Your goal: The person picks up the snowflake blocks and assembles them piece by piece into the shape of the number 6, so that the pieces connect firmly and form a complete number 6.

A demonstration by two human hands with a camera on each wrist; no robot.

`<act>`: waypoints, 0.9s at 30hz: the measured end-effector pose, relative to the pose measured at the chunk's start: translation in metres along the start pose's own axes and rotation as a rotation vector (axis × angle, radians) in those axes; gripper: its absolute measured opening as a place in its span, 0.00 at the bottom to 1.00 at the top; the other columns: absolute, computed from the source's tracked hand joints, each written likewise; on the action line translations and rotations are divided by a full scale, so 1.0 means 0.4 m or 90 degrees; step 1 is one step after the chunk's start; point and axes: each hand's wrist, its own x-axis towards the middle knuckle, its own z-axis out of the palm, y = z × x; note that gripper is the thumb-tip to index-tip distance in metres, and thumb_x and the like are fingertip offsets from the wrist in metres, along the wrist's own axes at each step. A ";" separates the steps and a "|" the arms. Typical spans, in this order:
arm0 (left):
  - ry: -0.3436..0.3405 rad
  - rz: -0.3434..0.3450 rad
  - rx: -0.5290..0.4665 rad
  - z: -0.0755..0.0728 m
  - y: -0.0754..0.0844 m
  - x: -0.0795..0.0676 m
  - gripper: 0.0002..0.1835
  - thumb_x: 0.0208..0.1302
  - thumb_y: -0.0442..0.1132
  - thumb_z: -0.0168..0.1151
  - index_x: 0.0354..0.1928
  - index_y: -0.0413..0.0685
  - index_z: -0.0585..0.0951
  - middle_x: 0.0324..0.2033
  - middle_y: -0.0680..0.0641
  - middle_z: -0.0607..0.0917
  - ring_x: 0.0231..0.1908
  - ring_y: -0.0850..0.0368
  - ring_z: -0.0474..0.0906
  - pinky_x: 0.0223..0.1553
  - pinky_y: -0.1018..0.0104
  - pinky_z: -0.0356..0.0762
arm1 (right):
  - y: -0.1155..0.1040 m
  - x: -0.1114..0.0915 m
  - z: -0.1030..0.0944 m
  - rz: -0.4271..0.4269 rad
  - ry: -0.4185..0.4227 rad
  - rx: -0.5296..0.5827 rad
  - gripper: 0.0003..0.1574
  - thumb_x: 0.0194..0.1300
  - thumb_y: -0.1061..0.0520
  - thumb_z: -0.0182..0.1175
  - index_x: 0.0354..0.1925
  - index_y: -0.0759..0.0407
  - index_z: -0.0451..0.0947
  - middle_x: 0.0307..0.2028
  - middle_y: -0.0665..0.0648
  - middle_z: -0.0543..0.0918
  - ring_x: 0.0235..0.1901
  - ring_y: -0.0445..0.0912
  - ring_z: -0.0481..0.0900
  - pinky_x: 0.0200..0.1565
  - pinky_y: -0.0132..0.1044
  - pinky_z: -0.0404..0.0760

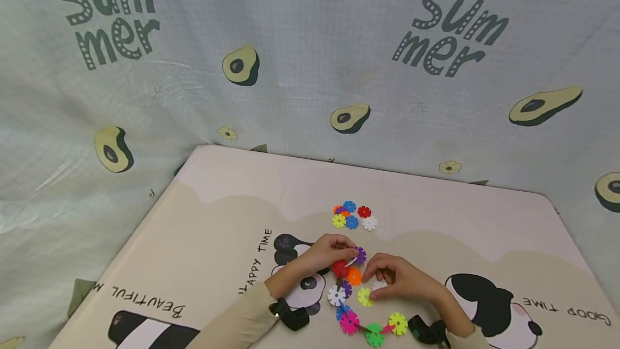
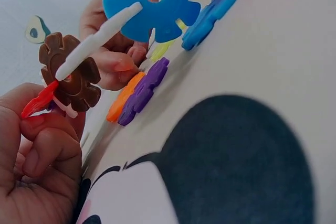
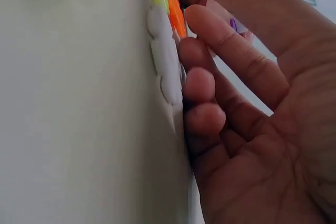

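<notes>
My left hand point(image 1: 329, 252) pinches the end of a chain of slotted plastic flower discs, at a red disc point(image 2: 41, 100); a purple disc point(image 1: 360, 255) shows at its fingertips in the head view. From the red disc, a brown disc point(image 2: 77, 73), a white disc seen edge-on point(image 2: 100, 40) and a blue disc point(image 2: 152, 4) follow. Further along the chain come a pink disc point(image 1: 349, 322), a green disc point(image 1: 375, 335) and a yellow one point(image 1: 398, 324). My right hand point(image 1: 404, 279), fingers loosely curled and holding nothing visible, hovers beside a loose white disc point(image 3: 165, 56) and a loose yellow-green disc point(image 1: 365, 297).
Loose orange point(image 1: 354, 276) and purple point(image 2: 144, 92) discs lie between the hands. Farther back sits a small group of several discs, among them a red disc point(image 1: 364, 211) and a white disc point(image 1: 370, 223). The panda-printed table point(image 1: 218, 220) meets an avocado-print curtain point(image 1: 290, 112) behind.
</notes>
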 end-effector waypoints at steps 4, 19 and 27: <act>0.002 0.005 0.002 -0.002 0.001 -0.001 0.12 0.69 0.37 0.59 0.44 0.33 0.82 0.33 0.43 0.85 0.30 0.64 0.74 0.36 0.77 0.74 | -0.002 -0.003 0.015 -0.010 0.013 -0.035 0.16 0.55 0.55 0.73 0.42 0.53 0.82 0.38 0.53 0.79 0.33 0.44 0.70 0.31 0.34 0.70; 0.001 -0.004 -0.016 -0.002 0.001 -0.002 0.13 0.69 0.37 0.58 0.44 0.31 0.81 0.30 0.52 0.82 0.29 0.64 0.73 0.35 0.77 0.73 | -0.011 -0.002 0.024 0.048 0.017 -0.071 0.14 0.55 0.53 0.73 0.39 0.51 0.80 0.35 0.49 0.77 0.33 0.41 0.70 0.32 0.30 0.70; -0.004 -0.011 -0.028 0.000 -0.002 0.000 0.13 0.69 0.38 0.59 0.42 0.32 0.82 0.26 0.55 0.80 0.28 0.64 0.72 0.31 0.77 0.71 | -0.013 -0.010 0.003 0.090 0.021 0.019 0.08 0.59 0.58 0.69 0.36 0.55 0.80 0.25 0.56 0.75 0.26 0.39 0.70 0.27 0.30 0.70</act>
